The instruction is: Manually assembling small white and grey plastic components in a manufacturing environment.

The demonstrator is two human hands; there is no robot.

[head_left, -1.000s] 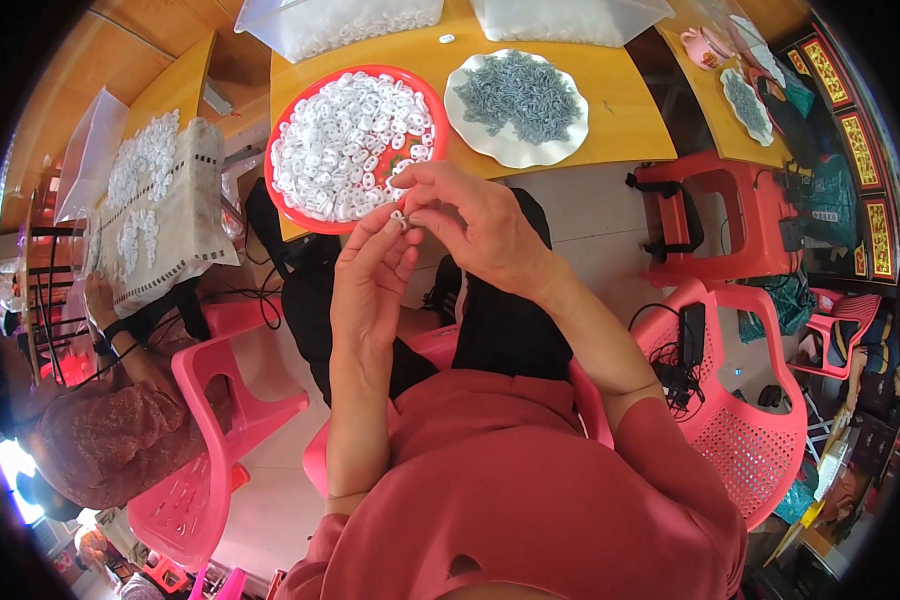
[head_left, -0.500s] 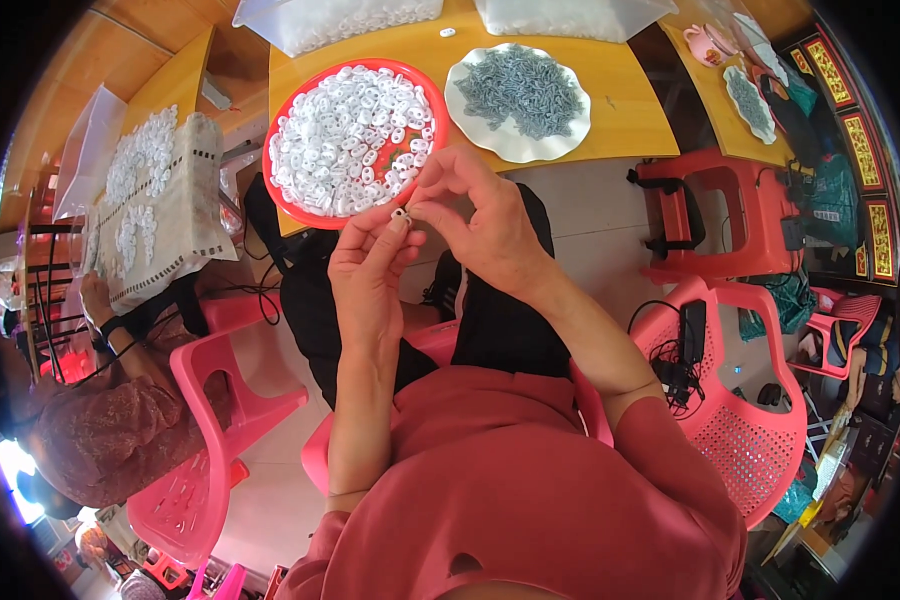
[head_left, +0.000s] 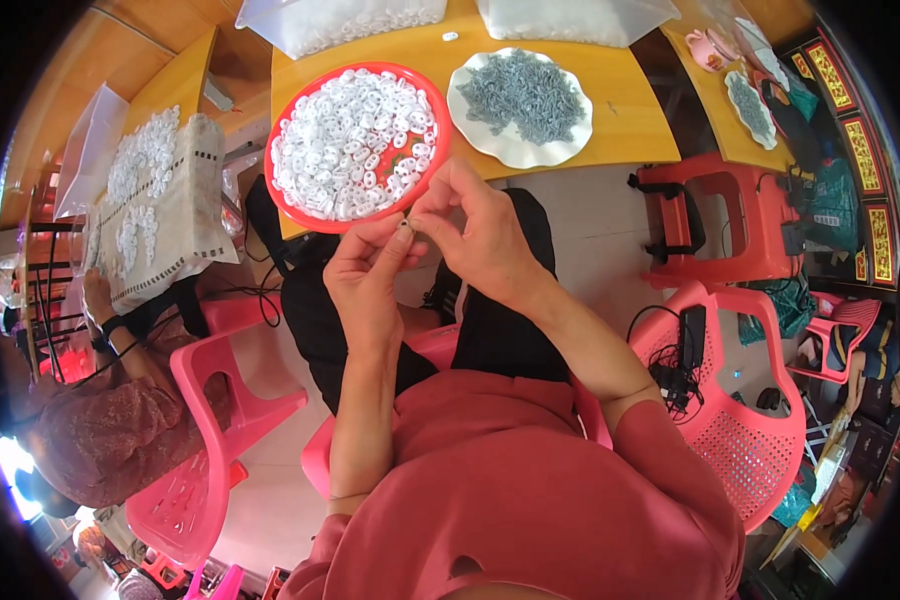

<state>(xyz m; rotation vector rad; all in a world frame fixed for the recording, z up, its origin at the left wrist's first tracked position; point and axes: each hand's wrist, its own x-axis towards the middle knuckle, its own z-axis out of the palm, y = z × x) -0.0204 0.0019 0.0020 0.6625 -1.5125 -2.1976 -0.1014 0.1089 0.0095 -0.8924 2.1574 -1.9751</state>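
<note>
My left hand (head_left: 367, 280) pinches a small white plastic piece (head_left: 405, 226) between thumb and forefinger, just below the rim of the red tray. From the other side my right hand (head_left: 485, 240) meets it, thumb and forefinger pressed together at the piece. Whether the right fingertips hold a second small part is hidden. Above the left hand, the round red tray (head_left: 419, 167) carries a heap of white oval pieces (head_left: 340, 135) with holes in them. To its right a white wavy-edged plate (head_left: 520, 152) bears a pile of small grey slender parts (head_left: 525, 95).
Clear plastic bins (head_left: 340, 25) of white pieces stand at the yellow table's (head_left: 610, 140) far side. At left, another person's arm (head_left: 100, 300) reaches to a cloth (head_left: 185, 200) with more white pieces. Pink chairs (head_left: 730, 400) and a red stool (head_left: 720, 225) stand around.
Both hands stay together at the white piece and have dropped slightly. The left fingers have curled in a little, and less of the piece shows now.
</note>
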